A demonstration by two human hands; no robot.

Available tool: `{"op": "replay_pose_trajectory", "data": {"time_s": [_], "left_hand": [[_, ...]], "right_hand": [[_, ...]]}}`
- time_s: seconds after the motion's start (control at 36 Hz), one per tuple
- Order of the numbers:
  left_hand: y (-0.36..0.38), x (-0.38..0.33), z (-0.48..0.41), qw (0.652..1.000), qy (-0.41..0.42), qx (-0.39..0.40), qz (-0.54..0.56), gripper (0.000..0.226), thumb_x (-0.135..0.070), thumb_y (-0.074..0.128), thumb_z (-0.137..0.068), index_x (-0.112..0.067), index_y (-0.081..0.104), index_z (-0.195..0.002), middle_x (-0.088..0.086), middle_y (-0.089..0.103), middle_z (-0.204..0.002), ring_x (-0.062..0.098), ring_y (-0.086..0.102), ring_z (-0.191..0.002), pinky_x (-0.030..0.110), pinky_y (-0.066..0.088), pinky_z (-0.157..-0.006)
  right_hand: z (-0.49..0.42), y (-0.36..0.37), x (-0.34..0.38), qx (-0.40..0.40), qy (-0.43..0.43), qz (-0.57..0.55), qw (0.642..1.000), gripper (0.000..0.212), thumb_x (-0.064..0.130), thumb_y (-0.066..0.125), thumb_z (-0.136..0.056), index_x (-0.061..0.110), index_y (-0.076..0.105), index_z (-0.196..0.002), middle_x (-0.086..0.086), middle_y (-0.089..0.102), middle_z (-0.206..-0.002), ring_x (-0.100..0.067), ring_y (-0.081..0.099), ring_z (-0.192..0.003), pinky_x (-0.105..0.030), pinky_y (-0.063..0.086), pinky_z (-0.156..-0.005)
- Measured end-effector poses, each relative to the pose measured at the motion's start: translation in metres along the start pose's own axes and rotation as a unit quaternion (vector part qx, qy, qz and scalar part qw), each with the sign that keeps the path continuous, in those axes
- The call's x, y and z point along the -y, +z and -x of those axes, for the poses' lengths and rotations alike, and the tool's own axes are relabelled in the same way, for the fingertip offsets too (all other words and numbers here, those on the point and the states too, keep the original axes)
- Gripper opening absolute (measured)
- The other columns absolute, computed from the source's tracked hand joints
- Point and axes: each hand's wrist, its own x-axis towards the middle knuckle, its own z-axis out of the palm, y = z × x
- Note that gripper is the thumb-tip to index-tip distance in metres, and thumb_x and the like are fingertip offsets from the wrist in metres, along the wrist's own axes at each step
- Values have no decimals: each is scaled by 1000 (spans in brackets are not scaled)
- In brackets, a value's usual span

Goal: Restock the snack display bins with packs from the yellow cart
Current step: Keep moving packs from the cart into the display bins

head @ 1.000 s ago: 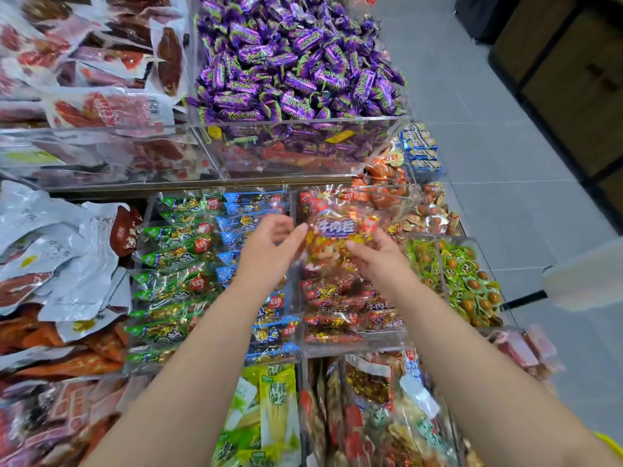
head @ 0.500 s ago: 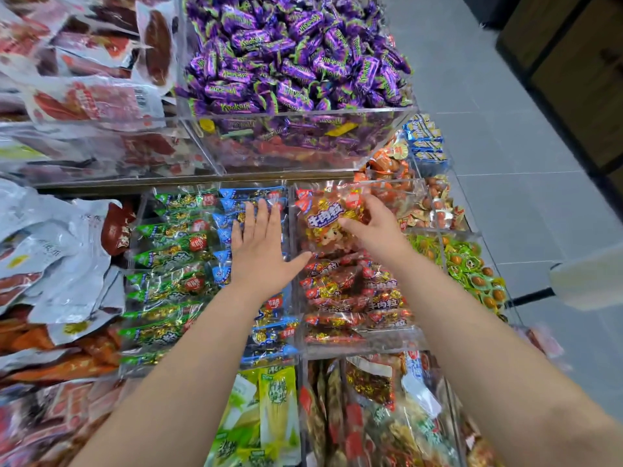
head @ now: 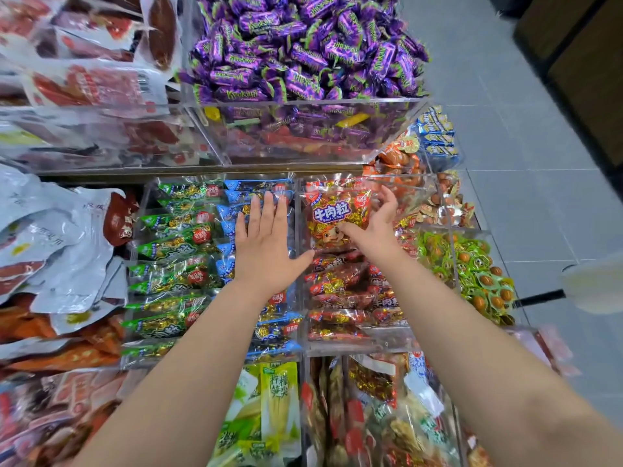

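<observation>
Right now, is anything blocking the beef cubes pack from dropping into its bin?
Nothing visible. The right hand holds the beef cubes pack at the far end of its bin; the left hand lies open over the blue packs alongside.

Open-topped bins (head: 387,342), clear dividers (head: 298,227) between

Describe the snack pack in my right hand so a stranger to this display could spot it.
Start at the clear plastic bin heaped with purple-wrapped candies. Below its front sits a clear compartment of red-and-gold foil packs, right of the blue packs. The beef cubes pack is at the far end, gripped by the right hand, the only one showing its whole purple label and cartoon cow.
</observation>
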Motion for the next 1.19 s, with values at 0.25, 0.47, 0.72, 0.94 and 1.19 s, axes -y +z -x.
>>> {"op": "replay_pose_trajectory", "data": {"time_s": [0.25,0.47,0.72,0.94,1.19], "left_hand": [[1,0,0,1000,-2,-5,-8,104,-76,35,-80,-18,-12,-153,6,-15,-161,23,-19,-146,39,-19,-111],[1,-3,2,1000,-7,-6,-8,101,-73,37,-84,-17,-13,-152,6,-17,-160,23,-20,-146,41,-17,-113],[1,-2,1,1000,-8,-7,-9,101,-73,37,-84,-17,-13,-152,6,-16,-161,24,-18,-147,43,-15,-114],[-2,-1,1,1000,-5,4,7,100,-71,41,-84,-18,-8,-153,7,-14,-161,25,-17,-147,44,-13,-115],[-24,-10,21,986,15,-55,155,68,-43,58,-89,-18,35,-147,5,27,-157,25,8,-148,46,4,-119]], "right_hand": [[12,-9,-5,-56,-36,95,993,66,40,57,-91,21,27,-146,-1,28,-148,-17,29,-136,-25,22,-102],[23,6,-10,-18,-6,137,990,62,35,44,-98,18,15,-151,0,26,-155,-18,26,-141,-33,23,-113],[27,0,-8,8,55,28,998,73,30,54,-95,21,8,-151,3,24,-155,-10,27,-138,-26,28,-106],[41,-8,-4,-106,14,33,994,59,32,57,-92,19,33,-145,1,32,-147,1,36,-126,-12,23,-99],[83,-27,-8,-49,39,-16,998,13,18,52,-94,23,63,-100,15,61,-101,1,55,-91,-17,45,-75]]}}
